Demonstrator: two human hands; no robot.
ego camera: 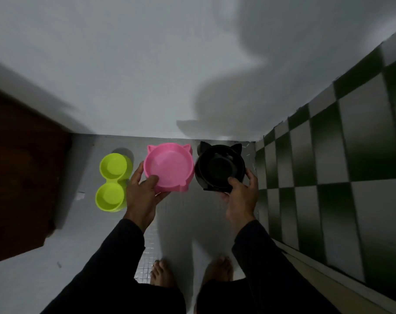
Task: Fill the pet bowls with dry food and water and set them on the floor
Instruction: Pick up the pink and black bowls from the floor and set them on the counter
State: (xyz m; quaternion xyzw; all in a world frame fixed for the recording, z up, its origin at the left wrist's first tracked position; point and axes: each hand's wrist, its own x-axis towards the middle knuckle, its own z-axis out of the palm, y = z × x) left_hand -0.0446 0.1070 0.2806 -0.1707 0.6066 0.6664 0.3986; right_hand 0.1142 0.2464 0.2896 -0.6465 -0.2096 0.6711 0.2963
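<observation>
Grey floor (pixel 124 234) by white wall: left hand (pixel 142 191) grips pink bowl (pixel 169 167) near rim, right hand (pixel 241 196) grips black bowl (pixel 219 167) near edge, just right of pink; green double bowl (pixel 113 182) left of it.

A pale floor (pixel 97 245) carries a lime double bowl (pixel 112 182). It sits just left of the left grip (pixel 145 189). Two bare feet (pixel 162 271) stand below both grips.
</observation>
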